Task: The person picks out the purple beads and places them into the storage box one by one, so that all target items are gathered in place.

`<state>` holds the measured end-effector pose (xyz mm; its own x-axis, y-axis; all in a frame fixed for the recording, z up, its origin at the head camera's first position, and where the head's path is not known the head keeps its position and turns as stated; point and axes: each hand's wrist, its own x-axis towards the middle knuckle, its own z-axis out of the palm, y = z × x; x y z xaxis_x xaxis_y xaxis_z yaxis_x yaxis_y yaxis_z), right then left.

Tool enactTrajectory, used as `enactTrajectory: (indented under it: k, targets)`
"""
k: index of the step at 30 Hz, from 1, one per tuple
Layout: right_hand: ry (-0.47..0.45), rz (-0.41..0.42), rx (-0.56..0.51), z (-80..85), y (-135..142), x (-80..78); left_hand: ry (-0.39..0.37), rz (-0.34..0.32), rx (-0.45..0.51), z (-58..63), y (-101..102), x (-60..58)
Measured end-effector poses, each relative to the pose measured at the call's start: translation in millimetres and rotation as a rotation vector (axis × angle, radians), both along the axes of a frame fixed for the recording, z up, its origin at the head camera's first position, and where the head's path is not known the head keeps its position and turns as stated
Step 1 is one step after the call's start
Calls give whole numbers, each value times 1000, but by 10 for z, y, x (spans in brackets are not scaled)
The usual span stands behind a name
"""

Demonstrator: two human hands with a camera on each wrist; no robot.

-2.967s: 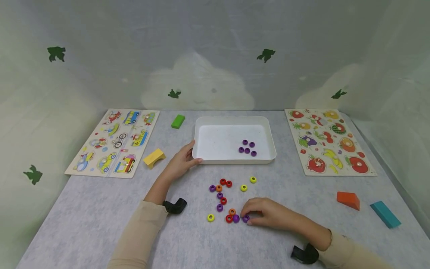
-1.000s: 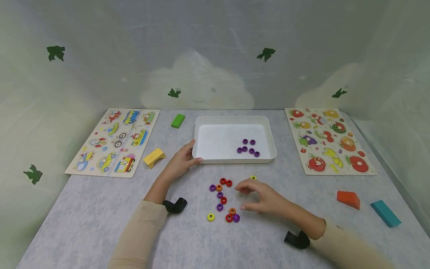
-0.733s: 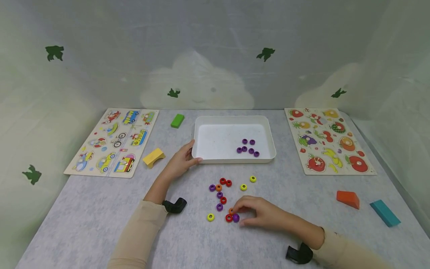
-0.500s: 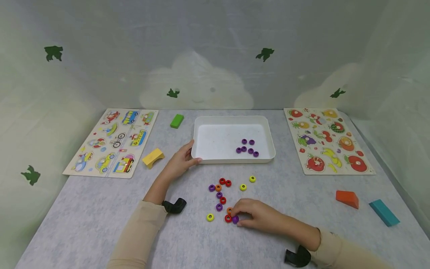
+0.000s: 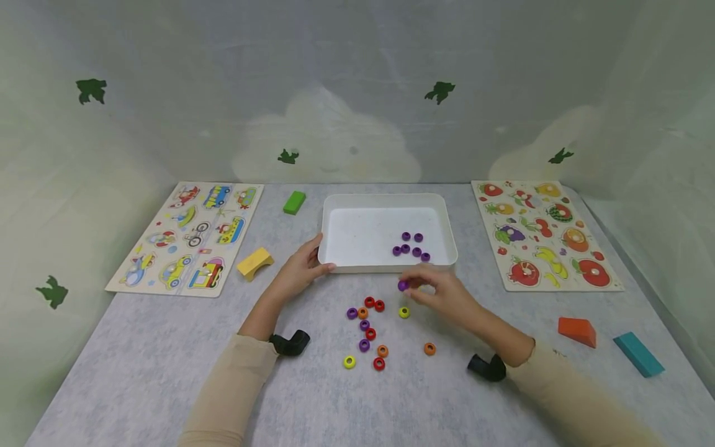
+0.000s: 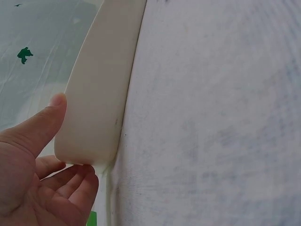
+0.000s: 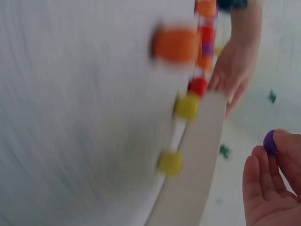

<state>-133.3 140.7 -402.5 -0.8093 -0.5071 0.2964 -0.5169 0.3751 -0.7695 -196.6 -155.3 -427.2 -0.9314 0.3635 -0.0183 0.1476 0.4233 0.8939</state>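
My left hand [image 5: 298, 273] grips the near left corner of a white tray [image 5: 368, 269]; in the left wrist view the thumb lies along the wall of the tray [image 6: 96, 89] and the fingers bend at its corner. Between thumb and fingertips my right hand [image 5: 447, 299] pinches a purple bead [image 5: 403, 285], just in front of the tray's near wall. The right wrist view shows that purple bead [image 7: 270, 142] held up at the fingertips. Several purple beads [image 5: 406, 249] lie inside the tray, right of its middle. Loose red, orange, yellow and purple beads [image 5: 364, 345] are scattered on the table nearer me.
A vehicle puzzle board [image 5: 190, 239] lies on the left, a fruit puzzle board [image 5: 544, 236] on the right. Green [image 5: 294, 202] and yellow arch [image 5: 255, 264] blocks sit left of the tray. Orange [image 5: 578, 332] and teal [image 5: 639, 354] blocks are at the right.
My right hand picked up the purple bead beside the red one and carried it up toward the tray. A sixth purple bead entered the tray earlier. An orange bead shows where my hand was.
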Motion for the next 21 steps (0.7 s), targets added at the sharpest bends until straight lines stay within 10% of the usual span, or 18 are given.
enactTrajectory:
  k: [11, 21]
  targets:
    - [-161, -304, 195, -144, 114, -887, -1, 11, 22, -17, 13, -4]
    - [-269, -295, 355, -198, 62, -1082, -3, 2, 32, -16, 11, -3]
